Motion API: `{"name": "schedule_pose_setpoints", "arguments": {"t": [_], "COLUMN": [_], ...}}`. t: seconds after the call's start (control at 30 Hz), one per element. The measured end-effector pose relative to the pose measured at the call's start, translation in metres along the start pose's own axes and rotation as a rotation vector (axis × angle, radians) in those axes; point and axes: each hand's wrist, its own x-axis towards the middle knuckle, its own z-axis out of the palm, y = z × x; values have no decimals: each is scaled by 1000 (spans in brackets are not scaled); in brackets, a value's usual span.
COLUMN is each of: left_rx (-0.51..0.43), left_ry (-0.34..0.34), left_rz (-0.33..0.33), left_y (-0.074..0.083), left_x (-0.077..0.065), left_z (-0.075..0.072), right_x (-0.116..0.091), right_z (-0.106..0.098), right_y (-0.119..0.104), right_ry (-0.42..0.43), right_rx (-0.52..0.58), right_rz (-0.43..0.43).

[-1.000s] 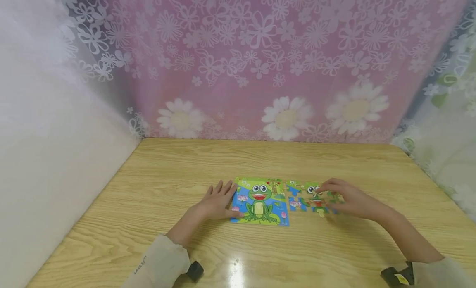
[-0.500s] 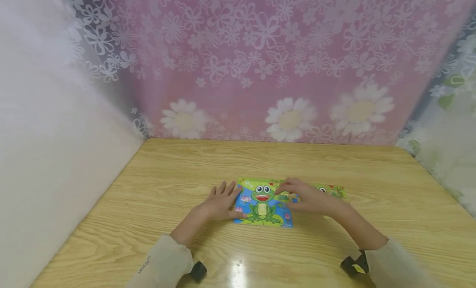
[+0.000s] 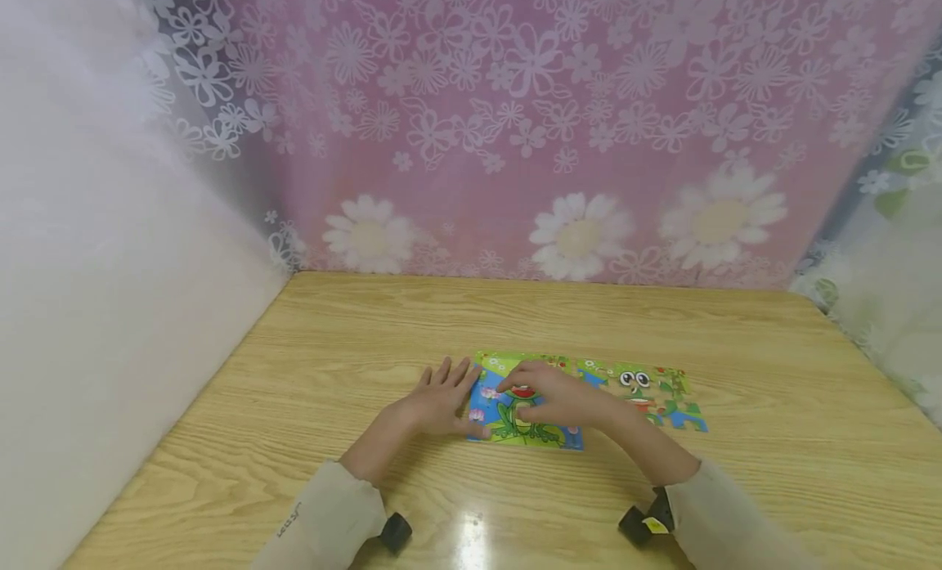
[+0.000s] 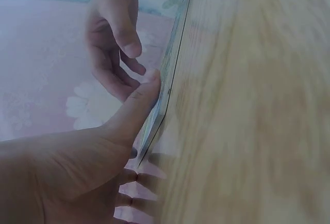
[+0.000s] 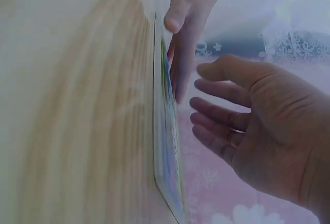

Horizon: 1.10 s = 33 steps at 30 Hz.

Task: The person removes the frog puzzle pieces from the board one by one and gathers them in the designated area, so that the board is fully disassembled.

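Observation:
A flat board with a frog picture (image 3: 489,435) lies on the table, its thin edge showing in both wrist views. At its left side rests my left hand (image 3: 437,408), fingers spread and straight, with the thumb (image 4: 135,103) on the board's near left corner. Over the picture hovers my right hand (image 3: 567,397), covering part of the frog. In the right wrist view the right hand (image 5: 273,126) has its fingers loosely bent and apart, holding nothing, a gap between them and the board (image 5: 167,152). Just right of the board lie frog jigsaw pieces (image 3: 634,380), some spaced apart.
The wooden table (image 3: 368,325) reaches back to a pink flowered curtain (image 3: 456,145). A white wall or sheet (image 3: 132,308) borders the left side, and a pale flowered cloth (image 3: 890,308) the right. Dark wrist devices (image 3: 396,533) sit at both cuffs.
My right hand has moved left from over the jigsaw pieces to over the frog board, uncovering the pieces. The left hand stays at the board's left edge.

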Motion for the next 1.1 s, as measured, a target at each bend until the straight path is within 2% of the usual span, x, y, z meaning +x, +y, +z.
{"name": "schedule_pose_setpoints", "arguments": {"t": [0.17,0.57,0.87,1.1], "left_rx": [20,54,53,48], "left_ry": [-11,-26,-31,-26], "left_rz": [11,-17,-17,-12], "left_y": [2,-2,-1,0], "left_x": [-1,2,2,2], "left_z": [-1,-2,-1,-1], "right_x": [3,7,7,9], "right_z": [9,18,22,25], "right_y": [-1,-6,-3,2], "right_ry": [-36,-9,4,56], "right_rx": [5,-84,-11,56], "right_rz": [26,3,17,25]}}
